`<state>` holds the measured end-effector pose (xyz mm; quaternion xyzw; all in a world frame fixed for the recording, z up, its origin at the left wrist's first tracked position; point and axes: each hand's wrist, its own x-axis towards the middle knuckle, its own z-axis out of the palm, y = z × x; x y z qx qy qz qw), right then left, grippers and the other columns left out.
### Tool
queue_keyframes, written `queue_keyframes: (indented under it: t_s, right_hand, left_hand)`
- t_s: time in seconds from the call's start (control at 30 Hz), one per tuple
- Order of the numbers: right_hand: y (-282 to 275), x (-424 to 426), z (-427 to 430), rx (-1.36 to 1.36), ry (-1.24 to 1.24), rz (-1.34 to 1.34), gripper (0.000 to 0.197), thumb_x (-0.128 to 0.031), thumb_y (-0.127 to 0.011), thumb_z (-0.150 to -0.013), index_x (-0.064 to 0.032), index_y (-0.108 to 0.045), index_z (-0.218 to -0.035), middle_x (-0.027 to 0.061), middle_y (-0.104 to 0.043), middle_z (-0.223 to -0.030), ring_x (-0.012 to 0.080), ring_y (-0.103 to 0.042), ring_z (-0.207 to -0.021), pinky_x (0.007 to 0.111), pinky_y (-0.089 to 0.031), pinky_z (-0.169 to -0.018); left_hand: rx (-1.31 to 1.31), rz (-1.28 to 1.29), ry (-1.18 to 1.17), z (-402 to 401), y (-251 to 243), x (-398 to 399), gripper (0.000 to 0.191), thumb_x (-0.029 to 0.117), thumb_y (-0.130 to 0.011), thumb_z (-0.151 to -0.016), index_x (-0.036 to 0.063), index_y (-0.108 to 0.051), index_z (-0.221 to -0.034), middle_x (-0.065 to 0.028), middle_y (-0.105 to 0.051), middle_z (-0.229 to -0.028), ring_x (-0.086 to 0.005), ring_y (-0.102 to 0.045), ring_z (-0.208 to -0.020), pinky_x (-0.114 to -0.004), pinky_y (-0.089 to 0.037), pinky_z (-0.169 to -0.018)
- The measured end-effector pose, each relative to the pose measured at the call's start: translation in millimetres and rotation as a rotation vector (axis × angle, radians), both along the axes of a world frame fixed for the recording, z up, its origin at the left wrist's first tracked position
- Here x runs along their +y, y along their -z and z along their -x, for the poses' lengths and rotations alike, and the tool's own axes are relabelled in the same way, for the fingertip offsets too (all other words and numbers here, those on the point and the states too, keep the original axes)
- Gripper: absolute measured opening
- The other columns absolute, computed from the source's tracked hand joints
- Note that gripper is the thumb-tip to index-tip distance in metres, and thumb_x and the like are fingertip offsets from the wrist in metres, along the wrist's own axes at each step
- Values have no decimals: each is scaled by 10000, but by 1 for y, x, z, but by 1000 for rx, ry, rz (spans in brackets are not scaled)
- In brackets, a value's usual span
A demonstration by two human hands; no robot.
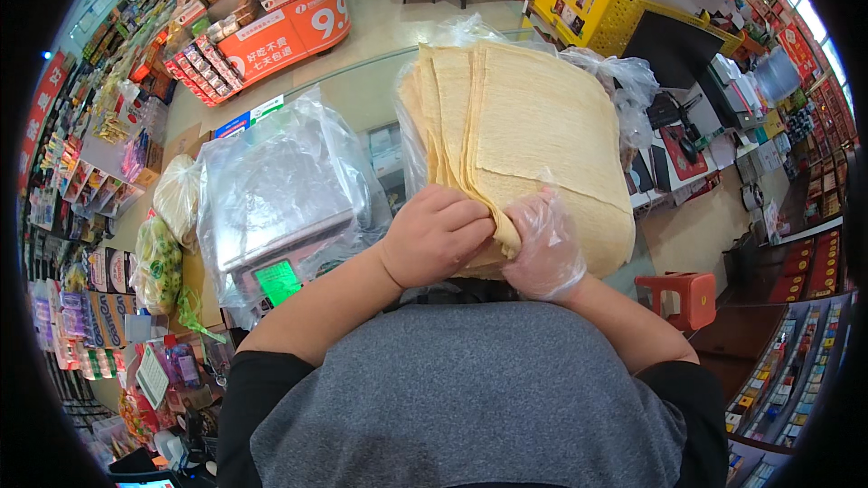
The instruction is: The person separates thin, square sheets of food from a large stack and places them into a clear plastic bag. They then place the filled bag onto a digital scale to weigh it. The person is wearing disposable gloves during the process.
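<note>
In front of me lies a thick stack of pale yellow sheets, which look like tofu skin. Several sheets at its left side are gathered and folded toward me at the near edge. My left hand, bare, curls its fingers around this gathered bundle. On the bundle's other side my right hand, in a clear plastic glove, grips its rolled near end. The palms and most fingertips are hidden. A clear plastic bag shows along the stack's left edge.
A plastic-covered weighing scale stands left on the glass counter. Beyond it are bagged goods. To the right are a monitor, a yellow basket and a red plastic stool. An orange display stand is ahead.
</note>
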<state>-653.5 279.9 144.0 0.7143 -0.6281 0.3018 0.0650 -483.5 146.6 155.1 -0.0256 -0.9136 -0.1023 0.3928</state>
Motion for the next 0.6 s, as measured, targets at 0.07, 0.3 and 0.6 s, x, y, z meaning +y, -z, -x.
queue_keyframes:
  t_s: [0.07, 0.3, 0.6]
  right_hand:
    - [0, -1, 10, 18, 7, -34, 372, -157, -754, -688, -43, -617, -1015, 167, -589, -936, 356, -581, -958, 507, -391, -1058]
    - [-29, -21, 36, -800, 34, -437, 275, -116, -742, -826, 9, -713, -1069, 158, -746, -957, 269, -706, -833, 358, -543, -761]
    - [-220, -95, 187, -283, 338, -301, 315, -116, -704, -909, -50, -684, -1217, 79, -729, -1005, 168, -673, -866, 326, -549, -820]
  left_hand:
    - [-21, -78, -10, -4, 8, -1, 244, 120, -765, -738, 92, -661, -957, -61, -645, -951, -276, -625, -828, -390, -508, -740]
    - [-231, -211, -7, -17, 29, -5, 284, 167, -723, -792, 64, -644, -1045, -115, -631, -1123, -323, -618, -1008, -408, -511, -874]
    - [-350, -194, -64, -4, 23, 4, 479, 200, -714, -772, 67, -646, -1228, -125, -593, -1255, -328, -581, -1154, -443, -475, -984]
